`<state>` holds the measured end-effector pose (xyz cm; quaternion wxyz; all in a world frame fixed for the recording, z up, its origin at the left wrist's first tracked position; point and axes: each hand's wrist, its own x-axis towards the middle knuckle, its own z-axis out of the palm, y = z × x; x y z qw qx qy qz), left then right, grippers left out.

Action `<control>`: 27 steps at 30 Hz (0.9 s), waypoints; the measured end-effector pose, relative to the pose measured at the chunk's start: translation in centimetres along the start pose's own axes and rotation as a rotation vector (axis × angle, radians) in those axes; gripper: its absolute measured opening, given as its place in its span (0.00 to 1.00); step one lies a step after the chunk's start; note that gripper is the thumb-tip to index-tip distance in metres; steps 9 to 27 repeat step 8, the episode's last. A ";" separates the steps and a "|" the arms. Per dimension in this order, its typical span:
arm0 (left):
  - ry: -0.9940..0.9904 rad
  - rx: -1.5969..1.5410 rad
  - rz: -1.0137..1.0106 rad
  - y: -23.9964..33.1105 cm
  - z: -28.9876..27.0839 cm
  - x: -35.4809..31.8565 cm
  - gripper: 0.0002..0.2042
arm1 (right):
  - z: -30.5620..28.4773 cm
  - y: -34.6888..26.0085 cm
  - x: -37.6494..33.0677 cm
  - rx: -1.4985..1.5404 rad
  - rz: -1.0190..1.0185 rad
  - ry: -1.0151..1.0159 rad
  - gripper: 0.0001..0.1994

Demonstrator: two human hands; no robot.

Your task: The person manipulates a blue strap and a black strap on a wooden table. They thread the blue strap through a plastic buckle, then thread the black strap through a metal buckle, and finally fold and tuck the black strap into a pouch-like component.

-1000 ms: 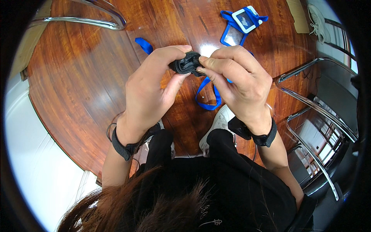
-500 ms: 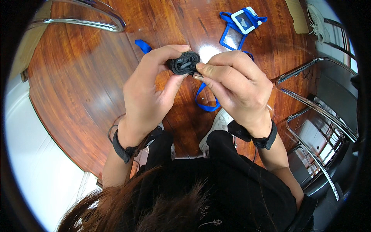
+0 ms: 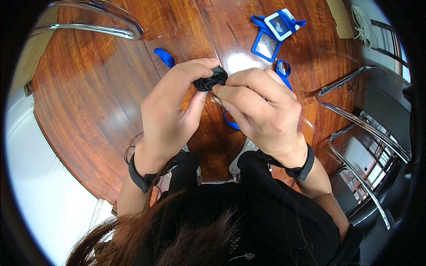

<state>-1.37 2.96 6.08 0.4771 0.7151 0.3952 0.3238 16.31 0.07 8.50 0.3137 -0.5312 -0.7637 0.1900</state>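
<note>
A rolled-up black strap (image 3: 212,79) is held up between my two hands, above the glossy wooden floor. My left hand (image 3: 171,108) pinches the roll between thumb and fingers on its left side. With thumb and forefinger pressed together, my right hand (image 3: 262,106) grips the roll's lower right edge. A thin dark cord end hangs below the right fingertips. What lies inside the right hand's curled fingers is hidden.
Beyond my hands, a white badge holder (image 3: 282,25) and a blue badge holder (image 3: 267,46) lie with blue lanyards. Another blue ribbon end (image 3: 164,57) shows left of them. Chrome-framed chairs (image 3: 364,119) stand at right; a chrome tube leg (image 3: 88,26) is at upper left.
My right hand has shifted left and slightly down, with its fingertips closer in over the roll. The roll has tilted and lowered a little in my left hand.
</note>
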 end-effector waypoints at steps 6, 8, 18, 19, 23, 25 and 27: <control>0.088 -0.338 -0.137 0.4 0.4 0.3 0.18 | 0.0 -0.6 -0.2 0.060 0.097 0.023 0.10; 0.055 -0.548 -0.207 0.5 0.0 0.4 0.19 | 0.1 -0.5 -0.1 0.068 0.113 0.029 0.10; 0.055 -0.548 -0.207 0.5 0.0 0.4 0.19 | 0.1 -0.5 -0.1 0.068 0.113 0.029 0.10; 0.055 -0.548 -0.207 0.5 0.0 0.4 0.19 | 0.1 -0.5 -0.1 0.068 0.113 0.029 0.10; 0.055 -0.548 -0.207 0.5 0.0 0.4 0.19 | 0.1 -0.5 -0.1 0.068 0.113 0.029 0.10; 0.055 -0.548 -0.207 0.5 0.0 0.4 0.19 | 0.1 -0.5 -0.1 0.068 0.113 0.029 0.10; 0.055 -0.548 -0.207 0.5 0.0 0.4 0.19 | 0.1 -0.5 -0.1 0.068 0.113 0.029 0.10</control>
